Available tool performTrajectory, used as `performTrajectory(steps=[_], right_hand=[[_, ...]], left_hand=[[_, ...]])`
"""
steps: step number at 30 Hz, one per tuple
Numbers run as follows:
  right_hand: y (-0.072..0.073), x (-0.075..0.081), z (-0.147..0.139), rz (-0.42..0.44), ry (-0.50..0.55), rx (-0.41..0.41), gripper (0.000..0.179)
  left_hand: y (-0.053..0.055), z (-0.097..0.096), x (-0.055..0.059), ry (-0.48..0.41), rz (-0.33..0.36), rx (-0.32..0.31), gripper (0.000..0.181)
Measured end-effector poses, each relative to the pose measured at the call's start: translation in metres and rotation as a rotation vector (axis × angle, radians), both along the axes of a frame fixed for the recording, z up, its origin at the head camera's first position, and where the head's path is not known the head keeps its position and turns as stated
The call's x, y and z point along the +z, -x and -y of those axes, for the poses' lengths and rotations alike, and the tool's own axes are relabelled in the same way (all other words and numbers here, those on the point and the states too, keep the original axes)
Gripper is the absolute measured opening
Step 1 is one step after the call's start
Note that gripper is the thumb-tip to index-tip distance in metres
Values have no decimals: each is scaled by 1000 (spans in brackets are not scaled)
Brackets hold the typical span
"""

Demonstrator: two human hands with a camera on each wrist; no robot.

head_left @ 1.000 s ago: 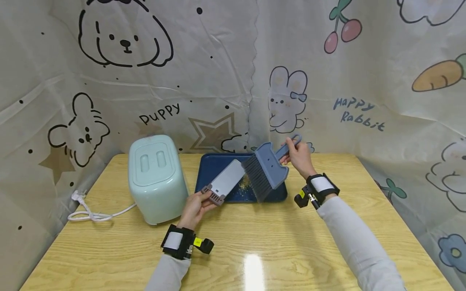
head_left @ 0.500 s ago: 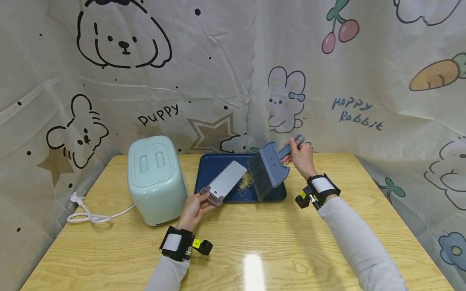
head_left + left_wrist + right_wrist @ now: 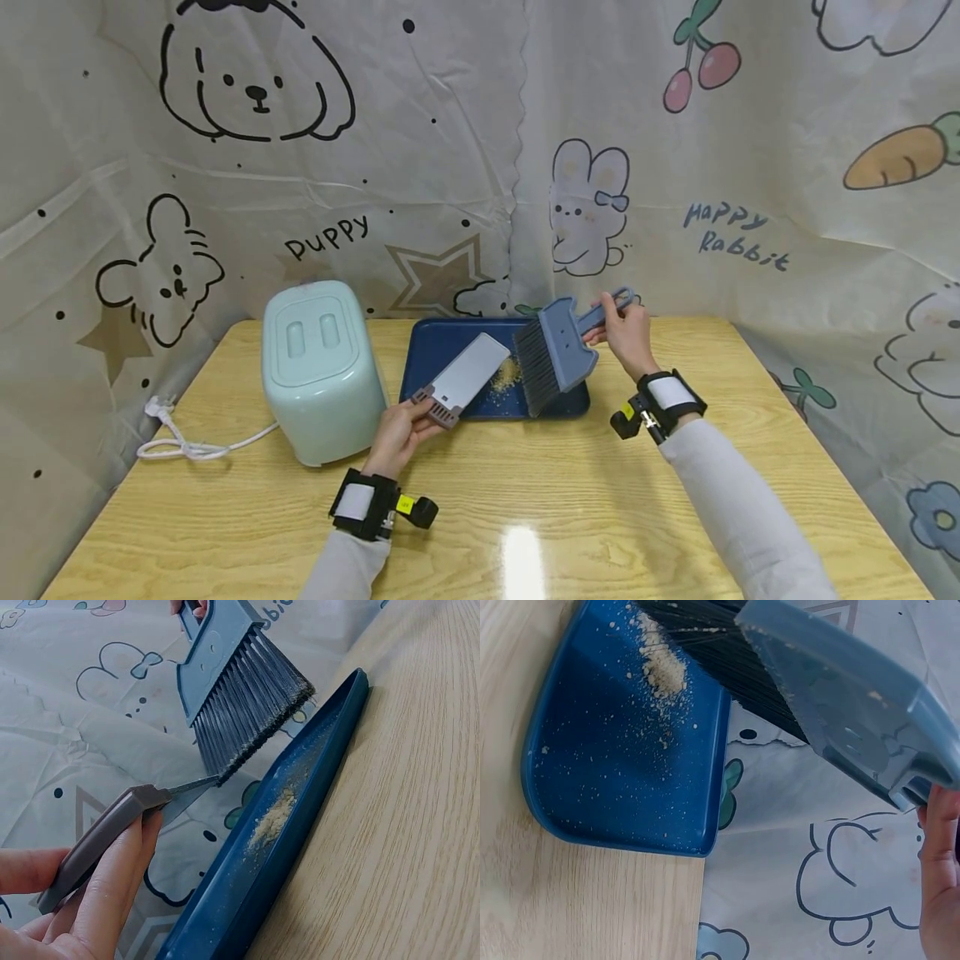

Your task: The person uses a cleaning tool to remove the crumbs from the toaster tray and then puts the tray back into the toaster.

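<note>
In the head view my left hand point(image 3: 397, 435) pinches the brown slotted end of a flat, pale grey plate point(image 3: 471, 371), thumb on top and fingers beneath. Its far end hangs tilted over a dark blue tray point(image 3: 435, 342). The handle of a blue hand brush point(image 3: 567, 343) is gripped by my right hand point(image 3: 627, 333), and its dark bristles slant down over the tray's right half. From the left wrist, the plate's tip meets or nearly meets the bristles point(image 3: 247, 697). Pale crumbs point(image 3: 664, 671) lie piled and scattered in the tray, below both tools.
A mint-green toaster with a lid point(image 3: 318, 367) stands left of the tray, close to my left hand. Its white cord point(image 3: 195, 448) lies coiled on the wooden table point(image 3: 570, 508). A printed cloth point(image 3: 420, 167) hangs behind the table.
The brush has shifted slightly right and away from the plate, uncovering more of the crumbs. My right hand has moved a little right and lower. My left hand and the plate look nearly still.
</note>
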State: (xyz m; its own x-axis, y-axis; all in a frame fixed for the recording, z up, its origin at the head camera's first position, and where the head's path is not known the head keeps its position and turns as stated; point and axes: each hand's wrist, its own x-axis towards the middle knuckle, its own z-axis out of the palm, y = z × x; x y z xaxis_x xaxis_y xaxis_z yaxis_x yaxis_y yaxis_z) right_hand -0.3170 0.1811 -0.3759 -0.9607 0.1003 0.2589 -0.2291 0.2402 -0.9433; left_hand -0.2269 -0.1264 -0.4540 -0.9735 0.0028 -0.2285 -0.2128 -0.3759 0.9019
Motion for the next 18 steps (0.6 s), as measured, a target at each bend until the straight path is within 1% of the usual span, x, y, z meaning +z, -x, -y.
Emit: performTrajectory(steps=[1, 5, 6, 7, 8, 9, 11, 12, 13, 14, 15, 16, 17, 18], right_hand=[[-3, -1, -1, -5, 41, 30, 40], [26, -46, -30, -46, 184, 102, 37], [29, -50, -34, -45, 208, 108, 37], [29, -52, -36, -51, 212, 110, 38], [30, -53, -39, -49, 177, 76, 40], [20, -43, -35, -39, 152, 49, 42], [-3, -17, -25, -7, 114, -6, 45], [-12, -8, -22, 7, 100, -29, 46], [-18, -4, -21, 14, 104, -42, 47], [-20, -5, -24, 26, 132, -48, 46], [-15, -14, -31, 20, 181, -37, 44], [-6, -29, -41, 21, 227, -23, 43], [7, -48, -54, 7, 261, -10, 43], [21, -70, -66, -1, 272, -20, 44]], left_hand=[[0, 0, 0, 1, 3, -1, 39], [1, 0, -1, 4, -7, -16, 39], [1, 1, 0, 2, -3, -15, 38], [1, 1, -1, 0, -3, -15, 38], [1, 1, -1, -1, -4, -15, 39], [1, 1, -1, -2, -2, -15, 39], [1, 1, -1, -3, 4, -16, 39], [1, 1, -1, -2, 2, -18, 39], [1, 1, -1, -1, 6, -17, 39], [1, 1, -2, 0, 8, -17, 39], [1, 1, -2, 1, 12, -16, 39], [0, 1, -2, 2, 11, -17, 39], [0, 1, -3, 2, 13, -15, 39], [0, 1, -3, 2, 14, -14, 39]])
